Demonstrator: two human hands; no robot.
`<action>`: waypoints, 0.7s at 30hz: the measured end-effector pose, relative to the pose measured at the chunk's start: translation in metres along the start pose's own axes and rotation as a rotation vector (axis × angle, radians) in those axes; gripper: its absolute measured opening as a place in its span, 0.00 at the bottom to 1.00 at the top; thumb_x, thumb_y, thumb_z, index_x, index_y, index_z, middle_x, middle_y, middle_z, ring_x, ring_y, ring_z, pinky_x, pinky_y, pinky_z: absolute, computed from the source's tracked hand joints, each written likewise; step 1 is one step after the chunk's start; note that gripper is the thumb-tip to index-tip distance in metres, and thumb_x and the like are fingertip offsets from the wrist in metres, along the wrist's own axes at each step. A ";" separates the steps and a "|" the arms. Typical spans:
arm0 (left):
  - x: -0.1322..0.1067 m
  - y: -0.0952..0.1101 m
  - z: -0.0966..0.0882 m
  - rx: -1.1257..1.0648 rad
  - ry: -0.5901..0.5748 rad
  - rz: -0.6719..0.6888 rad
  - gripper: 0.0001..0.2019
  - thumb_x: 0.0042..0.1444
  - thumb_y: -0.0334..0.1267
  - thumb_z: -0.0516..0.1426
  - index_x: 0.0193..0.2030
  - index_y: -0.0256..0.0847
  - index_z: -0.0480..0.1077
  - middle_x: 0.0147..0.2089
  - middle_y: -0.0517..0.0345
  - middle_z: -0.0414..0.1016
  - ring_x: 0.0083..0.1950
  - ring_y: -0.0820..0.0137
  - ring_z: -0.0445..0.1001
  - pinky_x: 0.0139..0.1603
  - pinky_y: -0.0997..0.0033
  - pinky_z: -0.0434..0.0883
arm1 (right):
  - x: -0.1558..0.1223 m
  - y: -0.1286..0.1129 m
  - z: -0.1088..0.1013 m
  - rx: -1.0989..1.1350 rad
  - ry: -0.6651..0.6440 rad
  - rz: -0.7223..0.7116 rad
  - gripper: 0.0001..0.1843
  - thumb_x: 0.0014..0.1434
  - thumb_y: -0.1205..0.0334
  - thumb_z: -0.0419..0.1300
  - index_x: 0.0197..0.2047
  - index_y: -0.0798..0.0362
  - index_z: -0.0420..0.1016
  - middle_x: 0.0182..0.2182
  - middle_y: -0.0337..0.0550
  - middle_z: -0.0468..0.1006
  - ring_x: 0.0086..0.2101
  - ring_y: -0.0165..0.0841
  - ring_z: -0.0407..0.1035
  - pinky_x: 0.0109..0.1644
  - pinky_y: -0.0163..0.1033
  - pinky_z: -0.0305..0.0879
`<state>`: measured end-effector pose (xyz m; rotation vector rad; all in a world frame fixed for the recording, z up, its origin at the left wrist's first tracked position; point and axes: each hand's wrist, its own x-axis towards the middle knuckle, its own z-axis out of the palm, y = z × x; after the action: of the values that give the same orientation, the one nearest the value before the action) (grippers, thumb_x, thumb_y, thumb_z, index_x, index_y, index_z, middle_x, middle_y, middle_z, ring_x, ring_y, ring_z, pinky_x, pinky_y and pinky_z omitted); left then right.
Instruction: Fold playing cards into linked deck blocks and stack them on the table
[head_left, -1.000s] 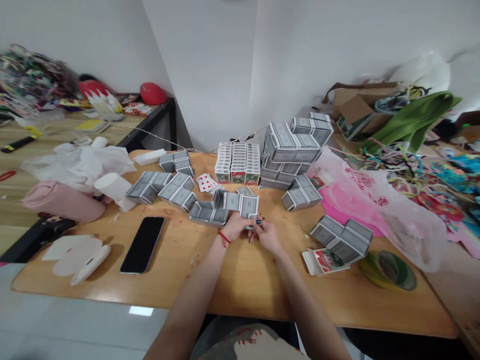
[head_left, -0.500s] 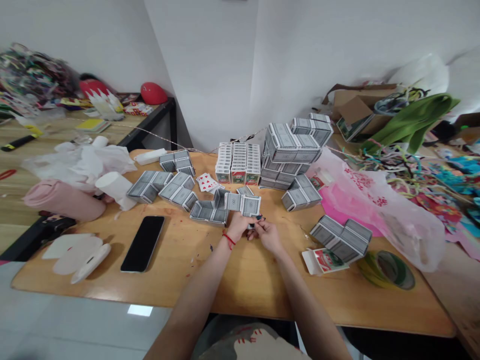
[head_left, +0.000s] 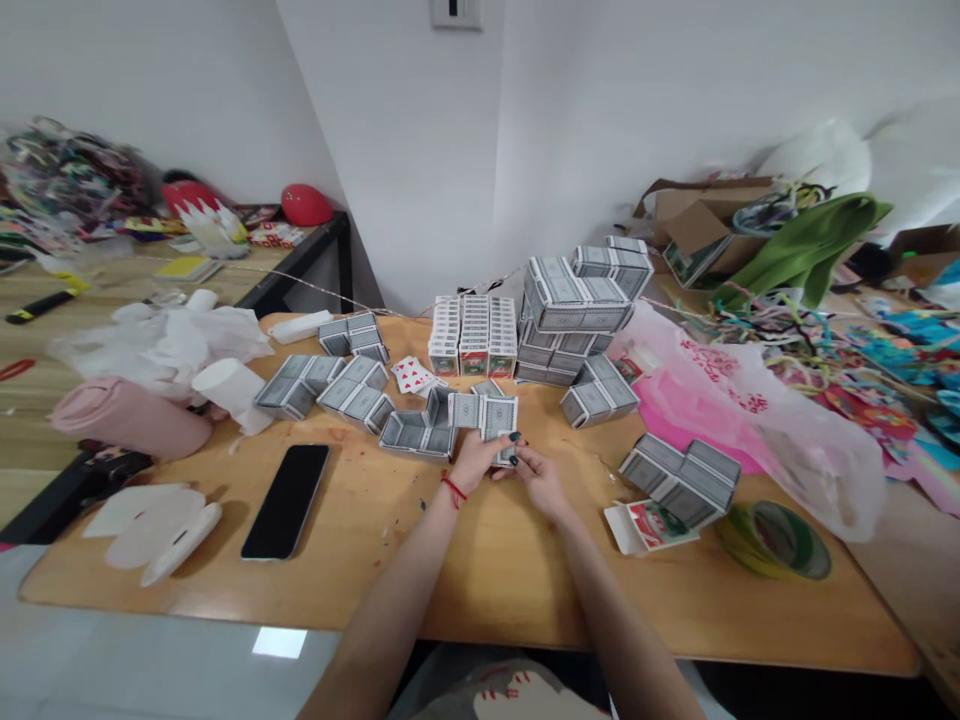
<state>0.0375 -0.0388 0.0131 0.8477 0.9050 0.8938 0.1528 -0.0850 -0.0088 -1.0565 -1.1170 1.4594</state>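
Grey-patterned cardboard, the card pack [head_left: 499,420] sits near the middle of the tabletop [head_left: 480,575], raised just off the wood and tilted away from the person; the left hand [head_left: 475,460] is wrapped round its near end, thumb laid across the printed face; the right hand [head_left: 541,480] meets it from the other side with fingertips at the lower corner, though whether they pinch it or merely touch cannot be made out. Just beyond, touching or nearly so, lies a row of like packs [head_left: 420,432]; a tall stack [head_left: 574,300] stands further back, loose playing cards [head_left: 411,374] lie to its left, and a black phone [head_left: 286,487] lies well to the left.

Such a pack is probably light and fairly stiff, its faces smooth enough to slide under a loose hold; the thin card walls would likely dent if squeezed across the broad faces; the surer hold is on the narrow long edges, thumb on one and fingers on the other, close to the middle so it does not pivot.
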 end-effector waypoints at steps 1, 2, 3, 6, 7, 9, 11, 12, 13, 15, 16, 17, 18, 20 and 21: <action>-0.001 -0.002 -0.002 -0.010 0.008 0.023 0.19 0.39 0.42 0.62 0.36 0.31 0.68 0.31 0.48 0.75 0.29 0.70 0.73 0.25 0.75 0.67 | 0.000 0.000 0.000 -0.016 0.017 -0.017 0.13 0.52 0.53 0.55 0.35 0.53 0.72 0.30 0.43 0.78 0.30 0.35 0.72 0.40 0.42 0.66; -0.002 -0.004 -0.004 -0.011 0.020 0.042 0.20 0.39 0.42 0.62 0.37 0.31 0.68 0.32 0.48 0.75 0.32 0.68 0.73 0.28 0.74 0.68 | -0.001 0.000 0.000 -0.033 0.043 -0.027 0.14 0.52 0.53 0.55 0.37 0.53 0.72 0.29 0.43 0.78 0.31 0.36 0.72 0.41 0.42 0.66; -0.003 -0.007 -0.006 -0.005 0.033 0.059 0.20 0.40 0.42 0.62 0.38 0.32 0.68 0.34 0.47 0.75 0.34 0.67 0.74 0.31 0.72 0.69 | -0.001 0.000 0.000 -0.049 0.069 -0.033 0.14 0.52 0.54 0.55 0.38 0.53 0.72 0.28 0.43 0.78 0.31 0.36 0.72 0.42 0.42 0.65; -0.005 -0.013 -0.009 0.025 0.059 0.084 0.21 0.43 0.44 0.60 0.41 0.33 0.66 0.36 0.48 0.75 0.36 0.66 0.73 0.34 0.70 0.69 | 0.000 0.001 0.001 -0.052 0.120 -0.032 0.14 0.51 0.54 0.56 0.38 0.54 0.71 0.25 0.42 0.77 0.30 0.35 0.71 0.41 0.42 0.65; -0.006 -0.014 -0.009 0.029 0.067 0.089 0.21 0.44 0.45 0.59 0.41 0.34 0.65 0.37 0.48 0.75 0.35 0.67 0.73 0.34 0.70 0.69 | 0.001 0.001 0.001 -0.043 0.131 -0.024 0.14 0.51 0.54 0.56 0.38 0.54 0.71 0.25 0.42 0.77 0.29 0.35 0.71 0.40 0.42 0.65; -0.006 -0.016 -0.009 0.034 0.105 0.114 0.21 0.45 0.47 0.58 0.43 0.36 0.63 0.38 0.49 0.74 0.34 0.68 0.73 0.33 0.70 0.69 | 0.003 0.003 0.002 -0.016 0.150 0.005 0.14 0.49 0.54 0.57 0.36 0.54 0.71 0.24 0.42 0.77 0.27 0.35 0.71 0.37 0.41 0.66; -0.005 -0.018 -0.009 0.067 0.170 0.161 0.20 0.46 0.48 0.57 0.42 0.37 0.63 0.38 0.52 0.73 0.34 0.70 0.72 0.33 0.72 0.69 | 0.005 0.004 0.003 0.014 0.164 0.039 0.14 0.47 0.54 0.59 0.35 0.54 0.72 0.24 0.43 0.77 0.25 0.35 0.71 0.34 0.41 0.66; -0.005 -0.018 -0.009 0.099 0.198 0.180 0.19 0.46 0.48 0.56 0.40 0.37 0.63 0.37 0.53 0.73 0.35 0.71 0.72 0.34 0.72 0.68 | 0.005 0.004 0.004 0.027 0.170 0.052 0.14 0.46 0.53 0.59 0.34 0.54 0.72 0.24 0.44 0.77 0.24 0.35 0.71 0.33 0.41 0.66; -0.004 -0.019 -0.010 0.136 0.217 0.192 0.18 0.46 0.48 0.56 0.39 0.37 0.64 0.36 0.54 0.73 0.34 0.72 0.71 0.34 0.73 0.68 | 0.006 0.004 0.005 0.037 0.177 0.062 0.14 0.45 0.53 0.59 0.33 0.54 0.72 0.25 0.44 0.77 0.23 0.35 0.70 0.32 0.41 0.67; -0.003 -0.021 -0.012 0.207 0.236 0.194 0.17 0.46 0.49 0.56 0.35 0.36 0.65 0.33 0.56 0.72 0.33 0.72 0.69 0.34 0.74 0.67 | 0.007 0.005 0.007 0.040 0.208 0.069 0.14 0.43 0.53 0.60 0.31 0.54 0.72 0.25 0.44 0.77 0.22 0.35 0.70 0.31 0.41 0.67; -0.003 -0.022 -0.013 0.235 0.242 0.193 0.17 0.46 0.49 0.56 0.33 0.35 0.65 0.31 0.56 0.72 0.32 0.73 0.69 0.33 0.74 0.67 | 0.007 0.005 0.008 0.034 0.238 0.067 0.13 0.43 0.54 0.60 0.30 0.54 0.72 0.24 0.43 0.77 0.20 0.34 0.69 0.29 0.40 0.66; -0.002 -0.022 -0.014 0.258 0.249 0.195 0.17 0.46 0.49 0.56 0.32 0.35 0.66 0.30 0.57 0.71 0.32 0.73 0.68 0.33 0.74 0.67 | 0.008 0.005 0.009 0.023 0.272 0.063 0.12 0.43 0.54 0.60 0.29 0.54 0.71 0.23 0.42 0.77 0.19 0.33 0.68 0.28 0.39 0.66; -0.002 -0.023 -0.014 0.274 0.257 0.201 0.17 0.46 0.49 0.55 0.31 0.35 0.66 0.29 0.57 0.70 0.31 0.73 0.67 0.32 0.74 0.66 | 0.009 0.005 0.011 0.010 0.307 0.059 0.11 0.43 0.54 0.59 0.27 0.54 0.71 0.21 0.42 0.76 0.18 0.32 0.67 0.26 0.38 0.65; -0.002 -0.023 -0.015 0.290 0.260 0.217 0.16 0.47 0.49 0.55 0.31 0.35 0.66 0.28 0.58 0.70 0.31 0.73 0.67 0.32 0.75 0.65 | 0.010 0.004 0.014 -0.004 0.357 0.058 0.10 0.44 0.55 0.59 0.24 0.54 0.70 0.18 0.40 0.74 0.16 0.30 0.65 0.23 0.35 0.62; -0.002 -0.023 -0.014 0.290 0.256 0.223 0.16 0.47 0.49 0.55 0.30 0.35 0.65 0.28 0.58 0.70 0.31 0.73 0.67 0.32 0.75 0.65 | 0.011 0.004 0.015 -0.003 0.368 0.062 0.10 0.45 0.56 0.58 0.23 0.54 0.69 0.17 0.39 0.73 0.16 0.29 0.64 0.22 0.35 0.61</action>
<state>0.0300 -0.0464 -0.0118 1.1163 1.1996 1.0978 0.1360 -0.0767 -0.0105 -1.3090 -0.8294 1.2454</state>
